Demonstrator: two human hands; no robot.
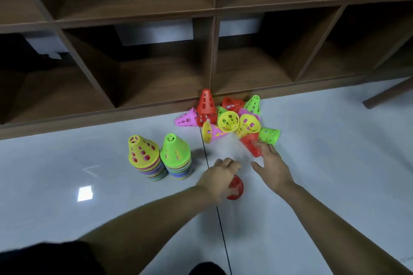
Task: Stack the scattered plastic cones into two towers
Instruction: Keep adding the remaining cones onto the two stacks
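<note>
Cones of glossy, hole-punched plastic in red, pink, yellow and green lie in a loose pile [228, 119] just beyond the fingertips of the right hand [271, 164], by a wooden shelf unit [67, 125]. Left of the left hand [220, 176], 2 stacks, a yellow-topped tower [144, 157] and a green-topped tower [176, 155], stand side by side on the shiny pale floor [335, 145]. Its fingers curl round a held red cone [237, 188]. The right hand's fingers are spread apart, tips touching a tipped red cone [251, 144].
</note>
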